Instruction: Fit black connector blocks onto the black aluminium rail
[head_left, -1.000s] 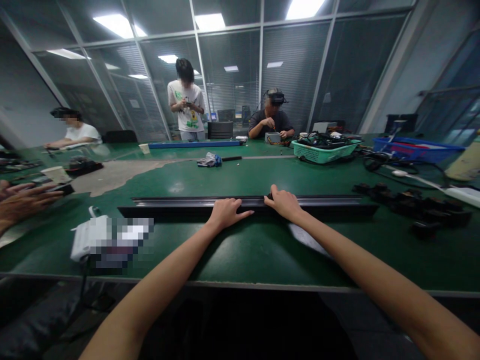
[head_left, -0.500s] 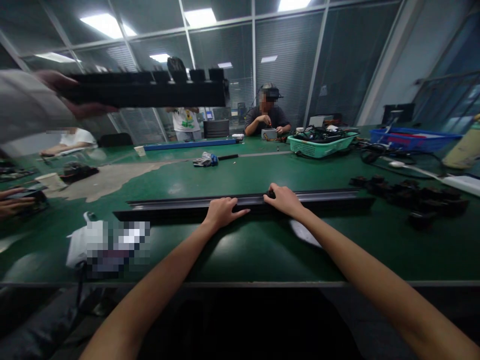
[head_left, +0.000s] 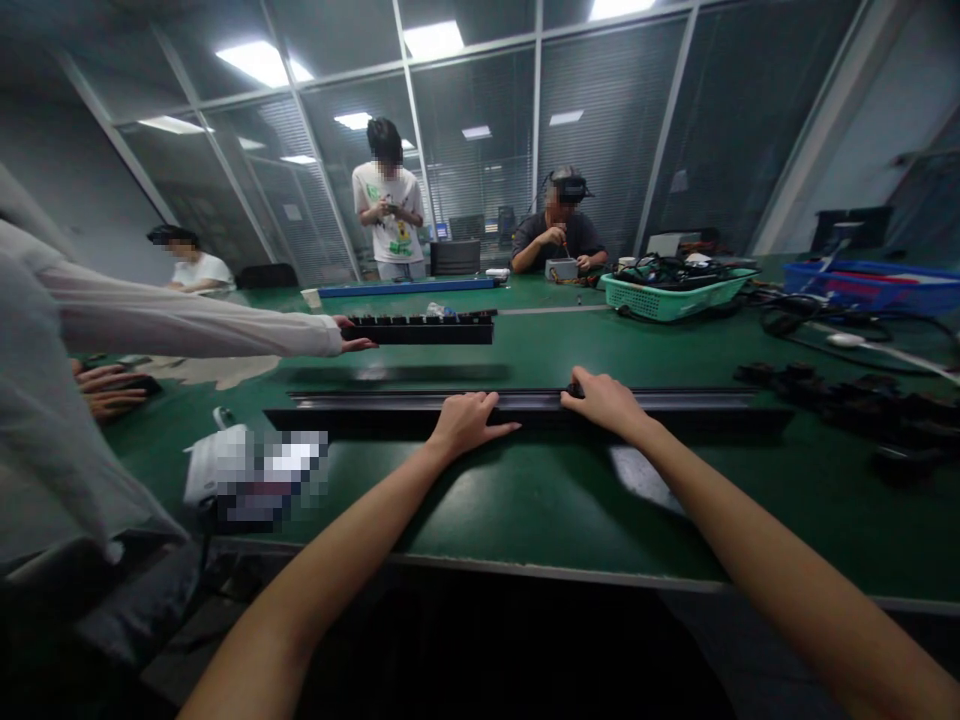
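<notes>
A long black rail (head_left: 360, 419) with a shiny grey channel lies crosswise on the green table in front of me. My left hand (head_left: 465, 424) grips it near the middle, fingers over the top and thumb stretched along the near side. To the right, my right hand (head_left: 609, 402) pinches a small black part (head_left: 575, 389) at the rail's channel; the fingers hide most of it. Beyond the rail, a co-worker's hand (head_left: 355, 337) holds a second black rail (head_left: 431, 334), with a row of small black pieces along its top, above the table.
Loose black parts (head_left: 832, 395) lie in a blurred group at the right. Behind them are cables, a blue tray (head_left: 874, 290) and a green basket (head_left: 675, 302) of cables. A white device (head_left: 217, 462) stands at the left, where a co-worker's white sleeve (head_left: 195, 320) reaches in.
The co-worker's rail with black pieces has come down from high at the left to just above the table. My view has turned slightly left; my hands keep their places on the rail.
</notes>
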